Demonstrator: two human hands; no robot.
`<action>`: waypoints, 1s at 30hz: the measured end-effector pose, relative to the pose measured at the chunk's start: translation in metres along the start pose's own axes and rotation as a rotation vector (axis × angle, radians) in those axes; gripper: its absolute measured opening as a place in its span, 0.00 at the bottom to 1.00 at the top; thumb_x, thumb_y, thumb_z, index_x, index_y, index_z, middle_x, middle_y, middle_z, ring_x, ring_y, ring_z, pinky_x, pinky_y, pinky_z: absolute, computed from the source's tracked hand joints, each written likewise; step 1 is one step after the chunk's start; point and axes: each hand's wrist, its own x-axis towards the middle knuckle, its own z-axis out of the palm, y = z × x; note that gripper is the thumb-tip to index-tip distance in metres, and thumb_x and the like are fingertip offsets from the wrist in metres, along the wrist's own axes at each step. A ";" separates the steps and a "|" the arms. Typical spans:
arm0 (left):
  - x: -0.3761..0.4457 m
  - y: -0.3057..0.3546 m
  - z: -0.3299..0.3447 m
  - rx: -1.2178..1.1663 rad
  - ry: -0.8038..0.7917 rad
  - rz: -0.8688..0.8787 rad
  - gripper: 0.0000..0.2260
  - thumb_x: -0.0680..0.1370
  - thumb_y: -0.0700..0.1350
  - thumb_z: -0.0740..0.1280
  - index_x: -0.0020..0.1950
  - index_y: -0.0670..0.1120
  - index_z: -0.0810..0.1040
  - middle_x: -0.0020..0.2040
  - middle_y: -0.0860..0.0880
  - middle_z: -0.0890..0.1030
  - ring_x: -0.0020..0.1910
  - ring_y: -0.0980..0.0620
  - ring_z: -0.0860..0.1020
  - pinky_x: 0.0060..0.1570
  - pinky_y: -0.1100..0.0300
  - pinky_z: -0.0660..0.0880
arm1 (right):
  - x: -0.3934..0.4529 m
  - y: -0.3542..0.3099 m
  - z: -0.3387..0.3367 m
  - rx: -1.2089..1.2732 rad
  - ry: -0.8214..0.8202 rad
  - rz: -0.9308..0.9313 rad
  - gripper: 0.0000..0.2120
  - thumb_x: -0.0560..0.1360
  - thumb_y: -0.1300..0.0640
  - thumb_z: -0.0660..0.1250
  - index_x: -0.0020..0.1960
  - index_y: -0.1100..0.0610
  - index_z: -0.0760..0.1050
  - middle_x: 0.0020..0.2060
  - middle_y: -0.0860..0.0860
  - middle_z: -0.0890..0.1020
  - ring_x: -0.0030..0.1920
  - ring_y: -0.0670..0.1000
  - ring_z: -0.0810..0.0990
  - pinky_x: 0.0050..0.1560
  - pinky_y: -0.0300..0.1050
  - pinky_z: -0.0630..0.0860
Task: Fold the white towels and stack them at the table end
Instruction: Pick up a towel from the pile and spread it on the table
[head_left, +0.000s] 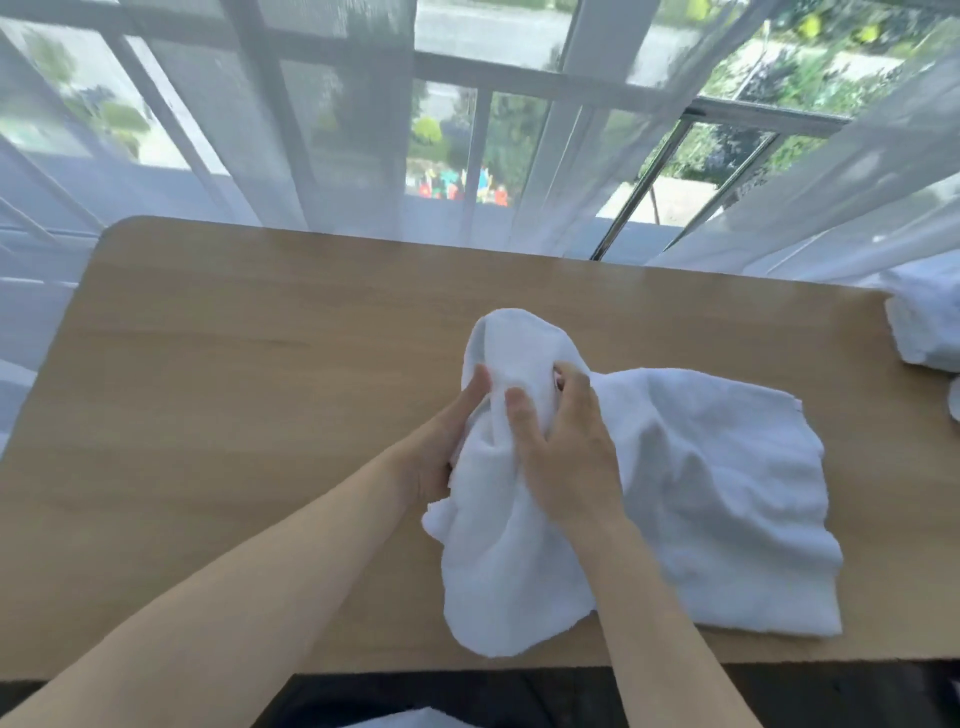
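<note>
A crumpled white terry-cloth towel (701, 483) lies on the light wooden table with rounded corners (234, 389), spread from the table's centre toward four o'clock, its near edge close to the table's near rim; its bunched upper part rises toward twelve o'clock, where both hands meet. The left hand (441, 447) grips the raised bunch from the nine o'clock side, thumb lying up along the cloth and fingers hidden behind it; the right hand (558, 436) clamps the same bunch from the three o'clock side, thumb pressed on the front of the fabric and fingers curled over a fold. A stack of white folded towels (924, 322) sits at the table's end at three o'clock, partly cut off by the frame edge, well apart from the towel being handled; sheer white curtains (337, 130) hang at twelve o'clock behind the table, before a white-framed window (519, 73).
</note>
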 end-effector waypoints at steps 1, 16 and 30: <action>-0.006 0.003 -0.010 -0.020 0.008 0.023 0.43 0.62 0.79 0.68 0.66 0.51 0.82 0.62 0.42 0.83 0.61 0.43 0.82 0.57 0.48 0.80 | -0.001 0.001 0.005 -0.006 -0.007 0.007 0.28 0.79 0.35 0.57 0.75 0.45 0.58 0.68 0.41 0.69 0.67 0.47 0.70 0.61 0.43 0.65; -0.104 0.087 -0.126 0.187 0.119 0.032 0.30 0.72 0.68 0.72 0.62 0.45 0.84 0.59 0.43 0.84 0.56 0.44 0.83 0.47 0.53 0.81 | -0.018 -0.017 0.113 -0.342 -0.235 -0.226 0.32 0.77 0.30 0.33 0.79 0.37 0.38 0.80 0.39 0.46 0.80 0.46 0.39 0.76 0.56 0.29; -0.077 -0.001 -0.148 0.786 0.446 0.270 0.31 0.70 0.60 0.77 0.70 0.58 0.70 0.62 0.60 0.80 0.62 0.56 0.78 0.61 0.53 0.76 | 0.009 0.002 0.109 -0.413 -0.082 -0.017 0.33 0.83 0.52 0.57 0.82 0.54 0.44 0.81 0.51 0.46 0.81 0.52 0.43 0.79 0.47 0.46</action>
